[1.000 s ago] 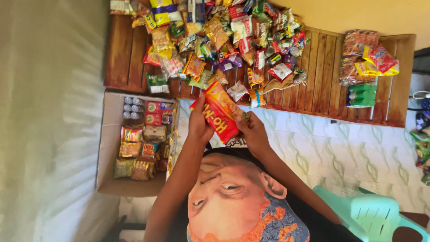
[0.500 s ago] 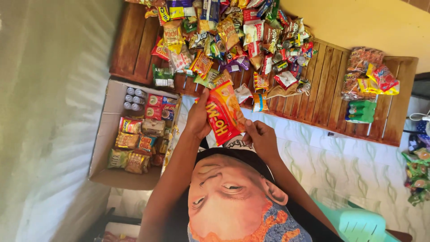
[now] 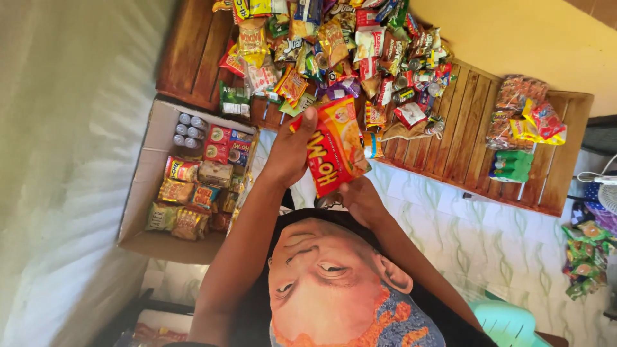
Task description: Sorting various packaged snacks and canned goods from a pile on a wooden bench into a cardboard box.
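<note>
- Head view: both hands keep hold of one orange-and-red snack packet [image 3: 334, 151], just as they did a second ago. It has not been let go or set down.
- Head view, left hand [image 3: 289, 157]: the fingers are curled around the packet's left edge, with the thumb pressed on its upper corner. This hand has risen a little toward the front edge of the wooden slatted table [image 3: 469, 135].
- Head view, right hand [image 3: 363, 200]: it pinches the packet's lower corner from beneath, with the fingers closed on the wrapper. It sits just in front of the table, over the patterned floor [image 3: 450, 238].
- Head view, packet: it now stands slightly steeper. Its top overlaps the table's front edge, just short of the big heap of snack packets [image 3: 347, 45] on the table's left half. I cannot tell whether it touches any of them.
- Head view, surroundings: the smaller heap [image 3: 524, 119] and the green packs [image 3: 512, 166] at the table's right end lie as before.
- Head view, box: an open cardboard box [image 3: 144, 193] sits just off the table's left front corner. Its rows of packets and small cans [image 3: 186, 128] look unchanged.
- Head view, judgement: the packet is still between places, belonging to neither the heap nor the box.
</note>
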